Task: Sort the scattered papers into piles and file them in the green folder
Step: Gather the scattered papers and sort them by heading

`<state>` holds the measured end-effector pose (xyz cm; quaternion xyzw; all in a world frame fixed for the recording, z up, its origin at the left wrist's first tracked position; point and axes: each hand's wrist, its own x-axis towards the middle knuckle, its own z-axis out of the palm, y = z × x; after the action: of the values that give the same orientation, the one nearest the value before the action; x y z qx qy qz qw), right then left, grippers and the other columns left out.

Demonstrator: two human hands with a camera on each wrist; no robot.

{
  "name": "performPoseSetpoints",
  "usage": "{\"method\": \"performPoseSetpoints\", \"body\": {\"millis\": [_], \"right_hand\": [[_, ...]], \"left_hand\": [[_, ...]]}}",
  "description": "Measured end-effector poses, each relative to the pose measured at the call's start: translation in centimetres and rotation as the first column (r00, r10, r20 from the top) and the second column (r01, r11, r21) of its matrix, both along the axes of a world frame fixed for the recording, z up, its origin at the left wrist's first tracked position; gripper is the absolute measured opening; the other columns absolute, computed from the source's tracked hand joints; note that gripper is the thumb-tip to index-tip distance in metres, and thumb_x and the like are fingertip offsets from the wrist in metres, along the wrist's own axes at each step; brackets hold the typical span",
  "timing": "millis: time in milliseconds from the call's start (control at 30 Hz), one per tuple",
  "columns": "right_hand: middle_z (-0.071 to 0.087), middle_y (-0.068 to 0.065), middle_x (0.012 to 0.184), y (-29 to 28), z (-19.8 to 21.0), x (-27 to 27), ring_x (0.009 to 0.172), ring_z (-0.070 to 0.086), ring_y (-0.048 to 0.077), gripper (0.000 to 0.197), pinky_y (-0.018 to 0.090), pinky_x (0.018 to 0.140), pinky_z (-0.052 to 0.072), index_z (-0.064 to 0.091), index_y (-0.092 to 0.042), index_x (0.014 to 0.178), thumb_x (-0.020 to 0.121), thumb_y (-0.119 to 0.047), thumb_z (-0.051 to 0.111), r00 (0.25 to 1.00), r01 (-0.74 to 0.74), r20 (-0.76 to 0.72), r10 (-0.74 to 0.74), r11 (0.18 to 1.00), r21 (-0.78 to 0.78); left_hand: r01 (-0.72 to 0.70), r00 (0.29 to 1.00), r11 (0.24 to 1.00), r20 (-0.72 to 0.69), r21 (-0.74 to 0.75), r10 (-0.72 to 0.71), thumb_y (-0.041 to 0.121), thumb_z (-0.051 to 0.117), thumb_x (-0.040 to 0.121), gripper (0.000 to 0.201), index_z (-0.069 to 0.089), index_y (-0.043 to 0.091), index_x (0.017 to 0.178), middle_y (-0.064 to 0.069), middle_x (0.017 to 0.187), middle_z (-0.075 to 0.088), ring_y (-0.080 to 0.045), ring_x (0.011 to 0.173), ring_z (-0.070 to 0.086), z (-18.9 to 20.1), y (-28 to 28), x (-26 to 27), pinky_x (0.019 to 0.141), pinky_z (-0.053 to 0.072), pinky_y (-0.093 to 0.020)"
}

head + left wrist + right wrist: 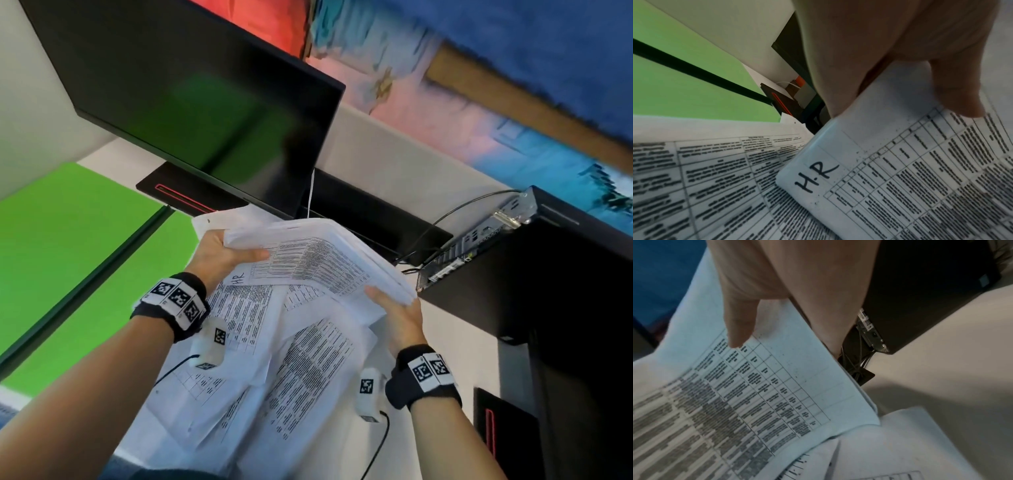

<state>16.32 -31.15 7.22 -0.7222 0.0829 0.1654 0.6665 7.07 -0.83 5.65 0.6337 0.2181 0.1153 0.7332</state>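
A stack of printed table sheets (318, 260) is held up above the desk between both hands. My left hand (226, 255) grips its left edge, thumb on top, and the top sheet (900, 178) bears a handwritten "H.R" in the left wrist view. My right hand (394, 308) grips the stack's right edge (797, 378), thumb pressed on the printed face. More loose papers (274, 370) lie scattered on the desk beneath the stack. The green folder (68, 253) lies open on the desk at the left, with a dark spine down its middle (701, 73).
A black monitor (191, 96) stands just behind the stack, its base (178, 192) beside the folder. A black computer case (513, 274) with cables sits at the right. A white desk (941, 369) lies under everything.
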Motion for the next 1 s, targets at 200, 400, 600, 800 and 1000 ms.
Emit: {"method": "performPoseSetpoints", "body": {"millis": [200,400,600,800,1000], "right_hand": [[0.075,-0.001,0.09,0.2,0.4,-0.7,0.087,0.071,0.007,0.028,0.009,0.053,0.052,0.068,-0.013,0.098,0.076,-0.001,0.08,1.0,0.025,-0.009,-0.025,0.999,0.045],[0.059,-0.005,0.127,-0.5,2.5,0.5,0.119,0.057,0.011,0.085,0.014,0.094,0.046,0.039,-0.027,0.146,0.075,-0.006,0.082,0.871,0.052,0.48,0.1,0.954,-0.295],[0.042,0.004,0.142,-0.6,4.0,1.1,0.129,0.048,0.021,0.094,0.032,0.103,0.043,0.015,-0.025,0.157,0.084,-0.02,0.075,0.712,-0.097,0.323,0.624,0.543,-0.834],[0.062,-0.001,0.126,-2.3,3.4,3.3,0.122,0.059,0.02,0.084,0.034,0.106,0.045,0.043,-0.022,0.145,0.074,-0.003,0.082,0.965,-0.062,0.238,0.114,0.975,-0.216],[0.067,0.005,0.124,-2.5,4.1,2.2,0.125,0.058,0.025,0.034,0.032,0.104,0.041,0.066,-0.019,0.118,0.094,0.003,0.056,0.972,-0.163,0.137,0.191,0.968,-0.191]], "left_hand": [[0.021,0.994,0.966,-0.109,0.258,0.007,0.042,0.083,0.076,0.06,0.065,0.016,0.126,-0.002,0.116,0.075,-0.021,0.107,0.071,-1.6,-0.2,1.0,0.094,0.055,-0.038],[-0.042,0.996,0.97,-0.06,0.241,0.058,0.036,0.083,0.077,0.051,0.069,0.017,0.122,0.003,0.11,0.077,-0.014,0.101,0.073,-1.0,-0.2,0.8,0.092,0.056,-0.037],[-0.053,0.993,0.99,-0.098,0.133,0.066,0.032,0.085,0.075,0.033,0.074,0.021,0.104,0.002,0.101,0.08,-0.016,0.097,0.075,-1.2,-0.6,1.3,0.094,0.057,-0.043],[-0.018,0.998,0.995,-0.066,0.103,0.025,0.031,0.08,0.079,0.03,0.074,0.018,0.105,-0.003,0.105,0.079,-0.021,0.098,0.076,0.1,-0.3,1.1,0.095,0.057,-0.046],[0.199,0.98,0.977,-0.02,0.071,-0.198,0.026,0.084,0.073,0.039,0.073,-0.005,0.092,-0.013,0.088,0.08,-0.019,0.084,0.077,4.6,1.7,-1.0,0.083,0.056,-0.027]]}}
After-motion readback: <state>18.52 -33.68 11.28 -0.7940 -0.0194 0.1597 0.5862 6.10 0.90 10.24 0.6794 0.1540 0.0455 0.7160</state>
